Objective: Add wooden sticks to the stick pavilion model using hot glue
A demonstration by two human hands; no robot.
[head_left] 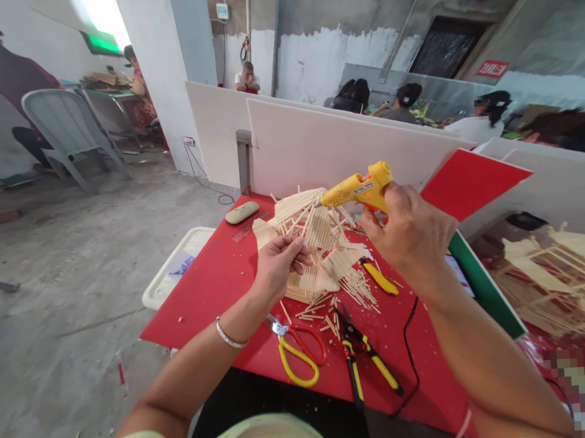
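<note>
My right hand (408, 231) is wrapped round the grip of a yellow hot glue gun (353, 189). The gun's nozzle points left, over a model built of thin wooden sticks (318, 227) with ribbed, roof-like panels. Low at the model's near left side, my left hand (283, 260) pinches a thin wooden stick (310, 220) that slants up toward the nozzle. Whether nozzle and stick touch, I cannot tell. Loose cut sticks (360, 287) lie in front of the model. The left hand and the glue gun hide parts of it.
On the red table (203, 312) lie scissors (302, 352) with red and yellow handles, black-yellow pliers (365, 354), a yellow-handled tool (381, 277) and a beige oval case (242, 212). A black cord (409, 351) runs along the right. White partitions (347, 142) stand behind; other people sit beyond.
</note>
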